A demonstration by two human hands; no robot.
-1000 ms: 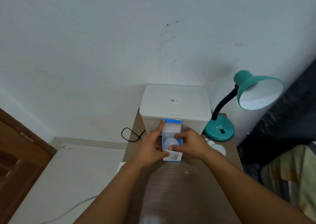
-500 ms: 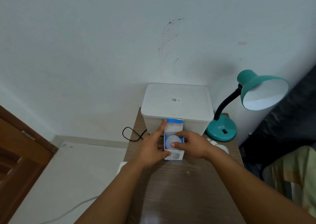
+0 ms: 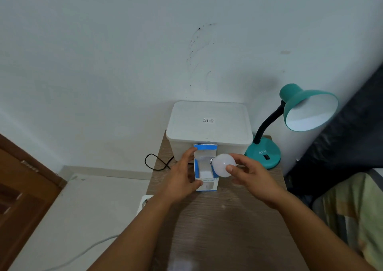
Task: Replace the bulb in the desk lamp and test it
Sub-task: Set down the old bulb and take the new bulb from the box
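A white bulb (image 3: 222,164) is out of its carton, its metal base pointing left toward the opening; my right hand (image 3: 251,177) pinches it between thumb and fingers. The blue and white bulb carton (image 3: 205,172) stands open on the wooden table (image 3: 223,225), and my left hand (image 3: 182,179) holds its left side. The teal desk lamp (image 3: 267,154) stands at the table's back right, its shade (image 3: 308,109) tilted toward me with no bulb visible inside. The old bulb seen earlier is hidden behind my right hand.
A white lidded plastic box (image 3: 209,125) sits against the wall behind the carton. A black cord (image 3: 155,163) loops off the table's left edge. A white power strip (image 3: 145,202) and cable lie on the floor at left. A bed is at right, a wooden door at left.
My right hand has lifted the bulb out of the carton and drawn it to the right. My left hand stays on the carton's side.
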